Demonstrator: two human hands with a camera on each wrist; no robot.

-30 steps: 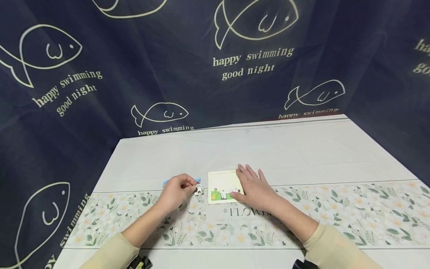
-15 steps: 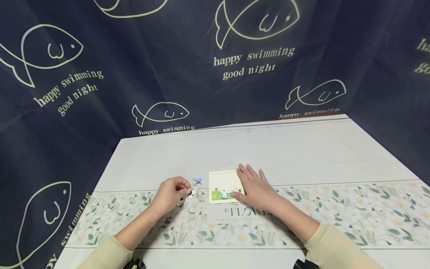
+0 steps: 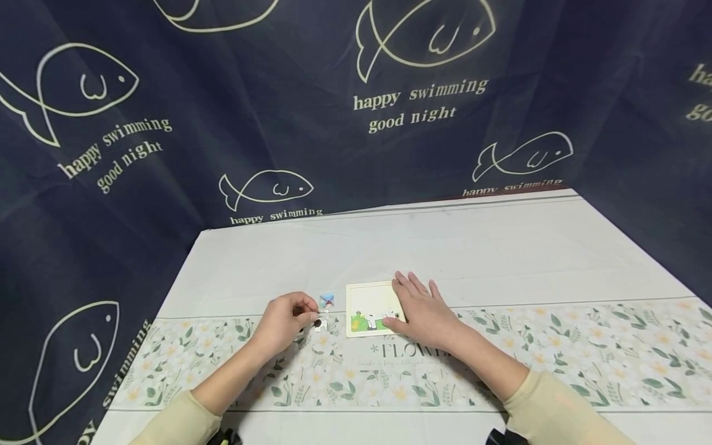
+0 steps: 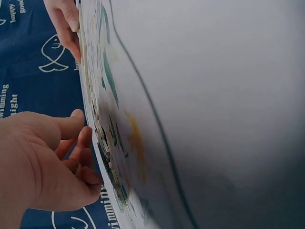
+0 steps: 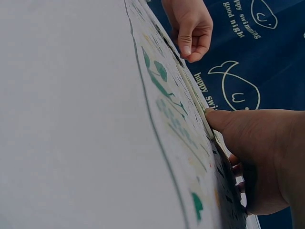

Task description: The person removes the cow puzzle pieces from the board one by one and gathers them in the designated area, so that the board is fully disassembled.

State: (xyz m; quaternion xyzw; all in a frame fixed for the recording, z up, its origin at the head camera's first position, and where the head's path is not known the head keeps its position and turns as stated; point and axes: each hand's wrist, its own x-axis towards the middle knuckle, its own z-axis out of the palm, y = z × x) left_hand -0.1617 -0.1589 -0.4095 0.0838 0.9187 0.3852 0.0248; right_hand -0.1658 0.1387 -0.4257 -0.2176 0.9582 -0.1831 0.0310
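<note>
A pale puzzle board (image 3: 374, 309) with a raised rim lies on the table, its lower part filled with a green and white farm picture. My right hand (image 3: 421, 312) rests on the board's right side, fingers spread, thumb over the lower edge. Left of the board, my left hand (image 3: 286, 318) hovers with thumb and fingers loosely bent. Just beside its fingertips lies a black-and-white puzzle piece (image 3: 321, 324). In the left wrist view, nothing shows between the thumb (image 4: 74, 121) and forefinger. A blue and red puzzle piece (image 3: 326, 300) lies just beyond.
Another small piece (image 3: 300, 332) is partly hidden by the left hand. The white table cover (image 3: 473, 247) bears a flowered band. Dark blue fish-print curtains (image 3: 278, 111) hang behind the table and at both sides.
My left hand has moved left, away from the board, uncovering the blue and red piece. The black-and-white piece, earlier at its fingertips, lies on the table. My right hand has stayed put.
</note>
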